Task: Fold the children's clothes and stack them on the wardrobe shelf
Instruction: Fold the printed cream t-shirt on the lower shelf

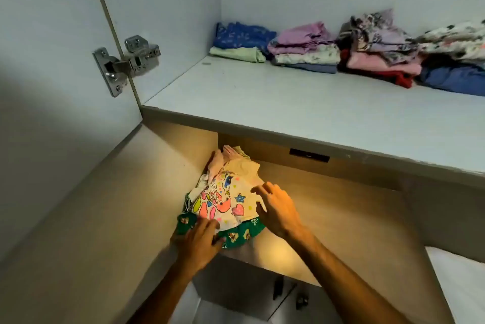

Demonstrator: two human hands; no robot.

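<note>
A small pile of children's clothes lies on the lower wardrobe shelf [341, 218], under warm light. On top is a cream shirt with bright cartoon prints [225, 200]. A green patterned garment [241, 235] lies beneath it, and a pink piece [217, 163] shows at the back. My left hand [198, 241] grips the near left edge of the pile, fingers on the green garment. My right hand [277, 208] rests flat on the shirt's right edge, fingers spread. On the upper shelf [262, 103] stand several stacks of folded clothes [341, 53] along the back wall.
The open wardrobe door with its metal hinge [123, 64] stands at the left. The wardrobe's left wall runs beside the pile. A dark slot [309, 155] sits under the upper shelf's front edge. A white surface [462, 279] shows at bottom right.
</note>
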